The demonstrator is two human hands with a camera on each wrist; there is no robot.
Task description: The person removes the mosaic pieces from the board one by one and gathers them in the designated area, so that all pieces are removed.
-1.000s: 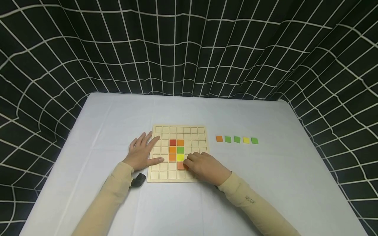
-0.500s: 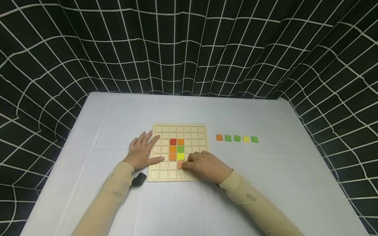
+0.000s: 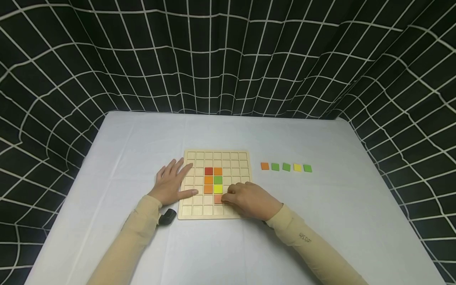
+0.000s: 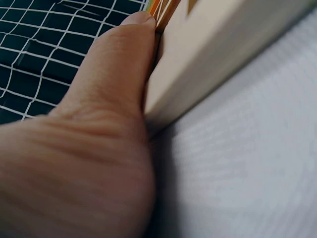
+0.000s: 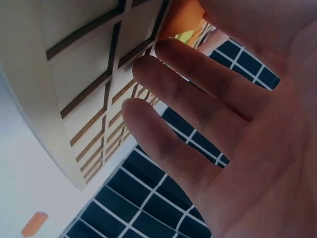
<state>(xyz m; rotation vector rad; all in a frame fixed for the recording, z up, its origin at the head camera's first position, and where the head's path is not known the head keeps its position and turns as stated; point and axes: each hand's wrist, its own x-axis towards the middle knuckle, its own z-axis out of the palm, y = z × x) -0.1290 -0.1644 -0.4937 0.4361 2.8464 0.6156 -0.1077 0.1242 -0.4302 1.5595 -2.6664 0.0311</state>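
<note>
A wooden grid board (image 3: 235, 155) lies on the white-covered table. My left hand (image 3: 170, 184) rests on its left edge, fingers spread and thumb lying across the cells; the left wrist view shows the thumb (image 4: 116, 64) along the board's side. Colored square tiles fill part of the grid: a red tile (image 3: 208, 171), orange ones, a green tile (image 3: 218, 180) and a yellow tile (image 3: 218, 189). My right hand (image 3: 251, 201) is low over the lower right, thumb and index fingertips beside a pale orange tile (image 3: 217, 199). They pinch an orange tile (image 5: 181, 22), mostly hidden in the head view.
Right of the board lies a loose row of tiles: an orange tile (image 3: 265, 166), several green ones and a yellow tile (image 3: 297, 168). A black device (image 3: 167, 217) sits at the left wrist. Dark curtains with a white grid (image 3: 221, 59) enclose the table.
The right fingertips shift slightly left over the pale orange tile, then back right; the orange tile glimpsed under them earlier is now covered in the head view. The left hand stays put.
</note>
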